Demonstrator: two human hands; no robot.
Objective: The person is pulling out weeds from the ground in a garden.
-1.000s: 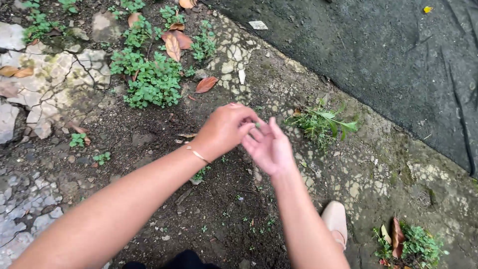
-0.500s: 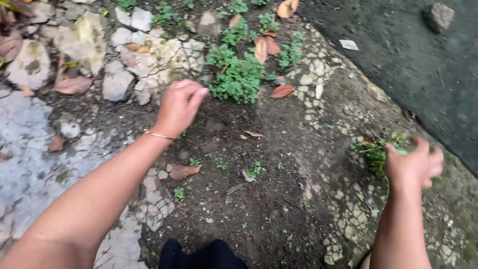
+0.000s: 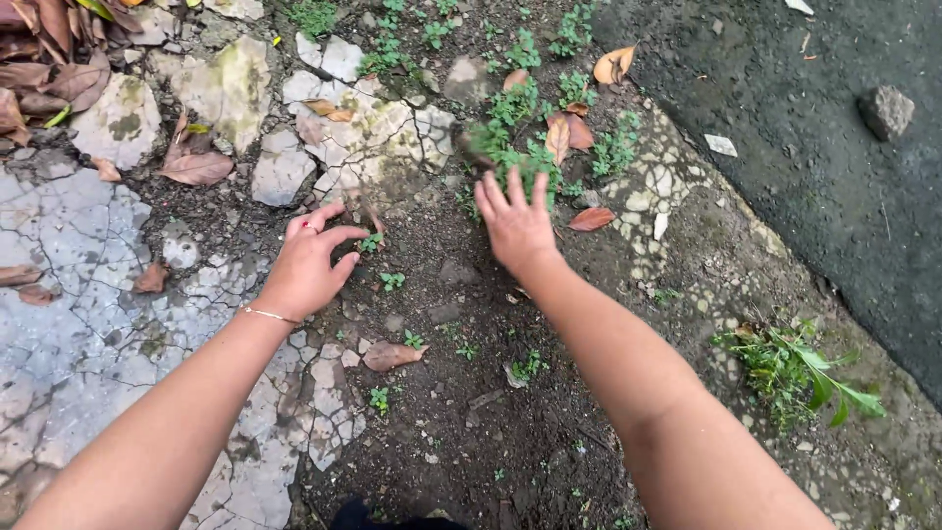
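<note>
A clump of small green weeds [image 3: 525,157] grows out of dark soil in the upper middle of the frame, with dry orange leaves [image 3: 569,132] caught among its stems. The right hand [image 3: 517,224] is stretched towards it with fingers spread and straight, the fingertips at the clump's lower edge or just touching it; it grasps nothing. To the left of centre, the left hand [image 3: 312,263] hovers low over the ground, a thin bracelet [image 3: 267,315] at the wrist, its fingers loosely curled and parted, empty, with the thumb and forefinger just beside a tiny green seedling [image 3: 371,241] at the edge of cracked pale paving [image 3: 88,294].

Judging by this, the step in hand is a reach: both hands are closing on plants, and neither has yet taken hold. A next move would call for the right fingers to gather the stems low, near the soil, and close firmly; the seedling by the left hand would call for a fine pinch.

Further out, more small sprouts [image 3: 530,365] dot the bare soil in the lower middle. A larger leafy weed [image 3: 800,368] stands at the lower right beside the dark asphalt [image 3: 814,196], and a grey stone [image 3: 886,110] lies at the upper right.
</note>
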